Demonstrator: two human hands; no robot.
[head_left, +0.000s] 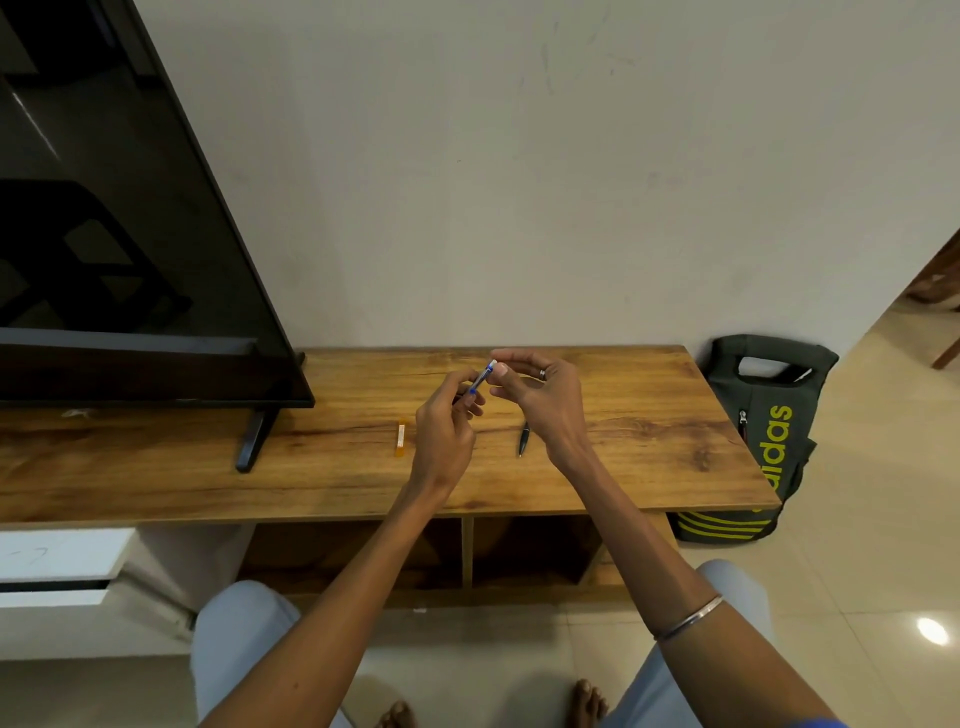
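both arms reach forward, left hand (445, 422) and right hand (541, 401) close together, fingers curled, fingertips pinching

Lower end of the blue pen (483, 376) out of sight inside the left hand (445, 431); television (130, 208) cropped at left.

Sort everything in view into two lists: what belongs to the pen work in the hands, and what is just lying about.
In the job: blue pen, gripped low by the left hand, its white top end pinched by the right hand.

Lying about: black pen and small orange piece on the wooden bench, both untouched; television; dark backpack on the floor.
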